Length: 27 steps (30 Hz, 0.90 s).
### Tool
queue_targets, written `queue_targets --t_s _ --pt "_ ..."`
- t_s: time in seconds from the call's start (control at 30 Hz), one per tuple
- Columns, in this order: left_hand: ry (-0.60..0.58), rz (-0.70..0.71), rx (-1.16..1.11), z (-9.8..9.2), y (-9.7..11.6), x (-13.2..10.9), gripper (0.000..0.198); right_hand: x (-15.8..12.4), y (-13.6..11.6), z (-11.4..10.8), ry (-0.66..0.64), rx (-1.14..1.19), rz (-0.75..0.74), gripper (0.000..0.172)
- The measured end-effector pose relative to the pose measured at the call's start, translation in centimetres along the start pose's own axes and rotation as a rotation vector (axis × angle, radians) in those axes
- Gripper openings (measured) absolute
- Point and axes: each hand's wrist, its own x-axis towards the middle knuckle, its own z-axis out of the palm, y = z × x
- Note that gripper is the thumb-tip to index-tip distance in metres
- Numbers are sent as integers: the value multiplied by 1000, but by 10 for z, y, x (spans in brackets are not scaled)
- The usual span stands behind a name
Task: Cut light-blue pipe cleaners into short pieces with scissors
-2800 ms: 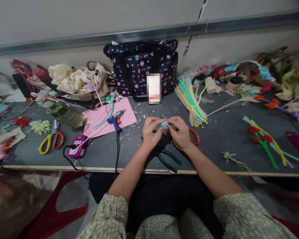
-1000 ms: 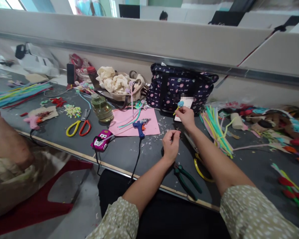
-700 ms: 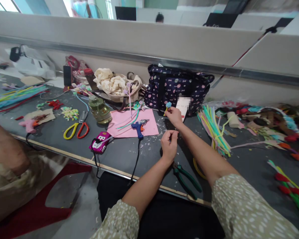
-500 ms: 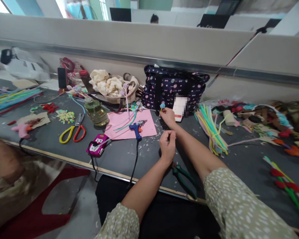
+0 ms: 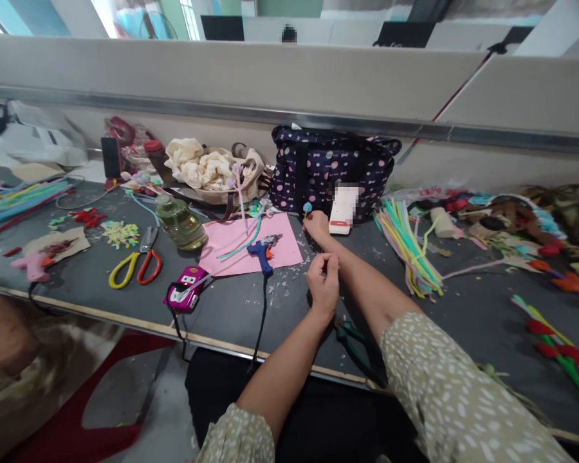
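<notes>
My right hand [image 5: 317, 226] pinches a small blue flower [image 5: 307, 208] low over the tabletop [image 5: 463, 308], beside the polka-dot bag [image 5: 318, 168]. My left hand [image 5: 322, 283] is curled closed, contents unseen. So slight a fingertip grip could let the flower slip away.

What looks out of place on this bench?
White scraps litter the table by the glue gun, whose cord hangs off the edge. The bottle lies on its side. The right hand holds a flower.
</notes>
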Motion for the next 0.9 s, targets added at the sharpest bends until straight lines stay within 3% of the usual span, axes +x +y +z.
queue_targets --t_s 0.17,0.3,0.43,0.6,0.7,0.8,0.9 --pt "13 9 -6 0 -3 1 29 -8 1 -8 -29 20 -37 15" --pt "11 10 6 -1 -3 1 28 -29 10 -32 -58 59 -103 19" --pt "11 29 36 -2 -3 1 26 -58 32 -77 -65 59 -147 13" --pt "27 57 70 -3 -8 2 24 -88 84 -148 70 -32 -224 37" --pt "10 66 76 -3 -10 3 21 -105 117 -186 197 -130 -172 34" --pt "-2 79 92 -3 -10 4 19 -120 145 -215 336 -254 -107 19" --pt "9 102 126 -3 -7 6 19 -132 166 -232 350 -334 -30 20"
